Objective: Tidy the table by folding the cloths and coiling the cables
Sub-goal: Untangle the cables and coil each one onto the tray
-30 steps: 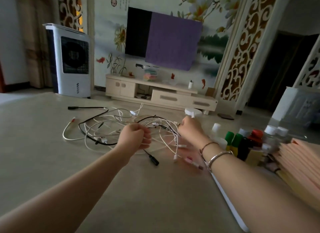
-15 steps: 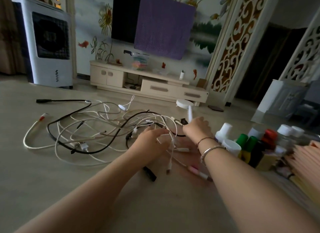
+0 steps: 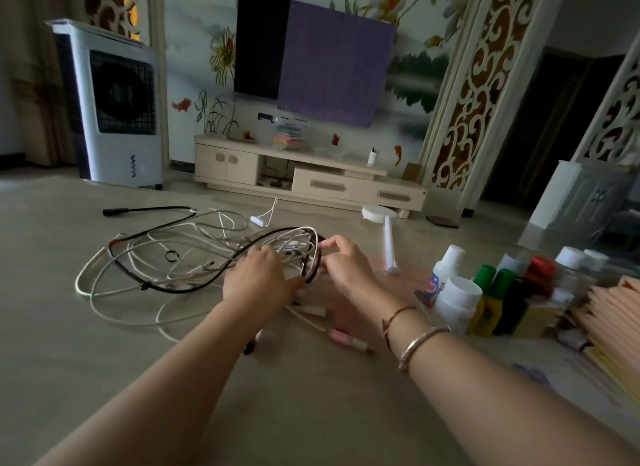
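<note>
Table [image 3: 311, 413]: capped bottles [image 3: 457, 299], contents unseen.

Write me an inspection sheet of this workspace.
Surface: smooth beige tabletop, bare near the camera.
Job's things: tangled heap of white and black cables; no cloths seen on the table.
Clutter: white-capped, green-capped and red-capped bottles, stack of peach-coloured sheets, white tube.
Hands: left hand grips the tangle; right hand pinches a loop.
Cables: uncoiled, black cable plug lying far left.
Surroundings: white air cooler, wall television half under purple cloth.
</note>
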